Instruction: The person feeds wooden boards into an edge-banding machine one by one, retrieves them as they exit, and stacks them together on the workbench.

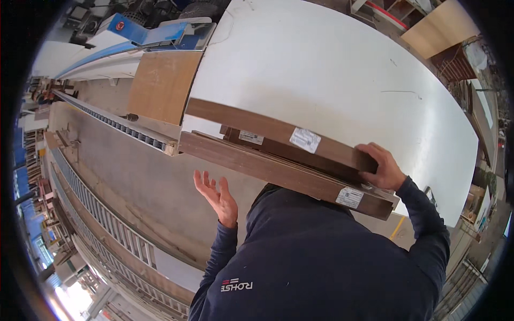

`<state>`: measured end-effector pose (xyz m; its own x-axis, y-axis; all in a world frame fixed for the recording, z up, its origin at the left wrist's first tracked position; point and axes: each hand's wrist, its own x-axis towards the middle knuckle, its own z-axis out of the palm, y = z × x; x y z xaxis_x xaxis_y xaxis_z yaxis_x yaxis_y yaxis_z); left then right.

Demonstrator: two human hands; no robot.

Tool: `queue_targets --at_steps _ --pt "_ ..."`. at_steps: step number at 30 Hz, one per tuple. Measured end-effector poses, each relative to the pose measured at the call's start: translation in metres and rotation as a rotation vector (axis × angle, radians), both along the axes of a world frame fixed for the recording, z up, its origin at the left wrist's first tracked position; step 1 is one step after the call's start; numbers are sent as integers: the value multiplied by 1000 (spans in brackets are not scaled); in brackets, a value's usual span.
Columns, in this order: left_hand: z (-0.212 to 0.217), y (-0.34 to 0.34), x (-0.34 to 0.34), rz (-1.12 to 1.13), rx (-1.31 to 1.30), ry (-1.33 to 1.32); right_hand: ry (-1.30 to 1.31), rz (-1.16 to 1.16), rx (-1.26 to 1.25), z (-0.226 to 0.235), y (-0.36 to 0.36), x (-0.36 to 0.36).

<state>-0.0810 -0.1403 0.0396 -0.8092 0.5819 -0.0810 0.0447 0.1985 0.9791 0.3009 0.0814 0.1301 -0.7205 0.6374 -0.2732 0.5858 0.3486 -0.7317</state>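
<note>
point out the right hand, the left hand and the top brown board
right hand (381, 167), head view, on the back of the hand.
left hand (218, 197), head view, on the open palm.
top brown board (251, 124), head view, on its long brown face.

Boards (278, 160) dark brown, white labels (305, 139); table (332, 69) plain white; sleeves (428, 224) navy; floor (134, 176) grey concrete.
</note>
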Motion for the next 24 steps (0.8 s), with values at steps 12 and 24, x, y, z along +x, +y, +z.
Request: queue_targets --at_steps 12,24 --pt "-5 -2 7 -19 -51 51 -293 165 63 24 4 26" --pt "39 51 59 -96 306 -1137 115 329 -141 -46 32 -184"
